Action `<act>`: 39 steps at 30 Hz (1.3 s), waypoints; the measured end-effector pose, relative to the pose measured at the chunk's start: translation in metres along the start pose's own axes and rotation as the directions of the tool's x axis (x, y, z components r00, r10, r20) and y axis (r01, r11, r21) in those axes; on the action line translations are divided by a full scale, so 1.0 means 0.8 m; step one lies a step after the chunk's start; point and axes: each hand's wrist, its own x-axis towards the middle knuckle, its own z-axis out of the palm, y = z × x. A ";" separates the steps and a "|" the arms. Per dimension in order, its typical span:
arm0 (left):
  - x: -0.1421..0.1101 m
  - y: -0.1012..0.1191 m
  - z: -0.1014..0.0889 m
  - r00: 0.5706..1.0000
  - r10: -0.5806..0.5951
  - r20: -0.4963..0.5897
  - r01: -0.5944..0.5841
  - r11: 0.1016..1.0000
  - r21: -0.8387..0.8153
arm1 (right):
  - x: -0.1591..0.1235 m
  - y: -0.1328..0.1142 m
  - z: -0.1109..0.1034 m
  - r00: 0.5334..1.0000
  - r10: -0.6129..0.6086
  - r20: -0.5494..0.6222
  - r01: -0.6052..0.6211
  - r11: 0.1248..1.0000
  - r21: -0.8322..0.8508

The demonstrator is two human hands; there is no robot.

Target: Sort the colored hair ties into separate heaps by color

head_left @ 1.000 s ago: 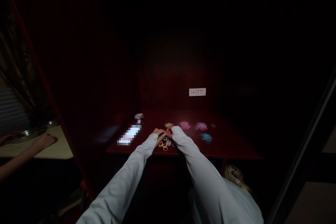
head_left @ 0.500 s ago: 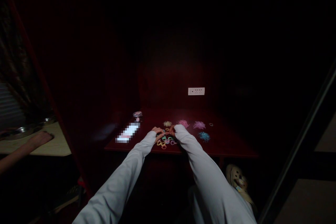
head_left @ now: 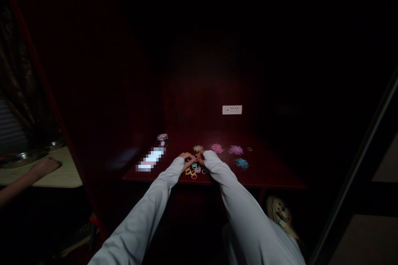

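My left hand (head_left: pixel 187 158) and my right hand (head_left: pixel 201 157) meet over a spread of small coloured hair ties (head_left: pixel 193 172), fingers bent in a pinch. Between the fingertips is an orange-pink hair tie (head_left: pixel 196 156), small and partly hidden. Loose ties in yellow, green, purple and orange lie just below my hands. Behind them sit a cream pile of thin bands (head_left: pixel 198 148) and a pink pile (head_left: pixel 217 148). To the right are a purple pile (head_left: pixel 236 150) and a blue pile (head_left: pixel 241 163).
On the dark red table (head_left: pixel 264 176), a lit, blurred phone (head_left: pixel 151 159) and a round clear container (head_left: pixel 162 137) stand left. A single ring (head_left: pixel 250 149) lies right. A socket (head_left: pixel 232 109) is on the back wall. Another person's hand (head_left: pixel 46 167) rests on a pale table.
My hands have drawn slightly closer together over the hair ties, the right one moving a little left. The other person's hand has shifted slightly left and down in view.
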 end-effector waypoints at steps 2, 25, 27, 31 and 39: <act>-0.001 0.002 0.000 1.000 0.000 -0.004 0.000 1.000 -0.013 | 0.003 0.000 0.001 1.000 -0.026 -0.002 0.026 1.000 0.005; 0.002 0.000 -0.006 1.000 0.031 -0.007 -0.031 0.984 -0.173 | 0.001 0.009 0.000 0.999 0.040 0.029 -0.039 0.999 -0.031; 0.000 -0.001 -0.006 0.998 0.061 0.010 -0.059 0.987 -0.150 | 0.002 0.012 0.000 0.999 0.023 0.022 -0.022 0.999 -0.036; -0.001 -0.008 -0.001 0.998 0.048 0.044 -0.044 0.996 -0.083 | 0.004 0.020 0.003 1.000 -0.006 0.003 0.007 1.000 -0.018; 0.003 -0.012 0.004 1.000 -0.002 -0.017 -0.001 0.992 -0.124 | 0.010 0.024 0.006 0.999 0.016 0.028 -0.016 1.000 -0.005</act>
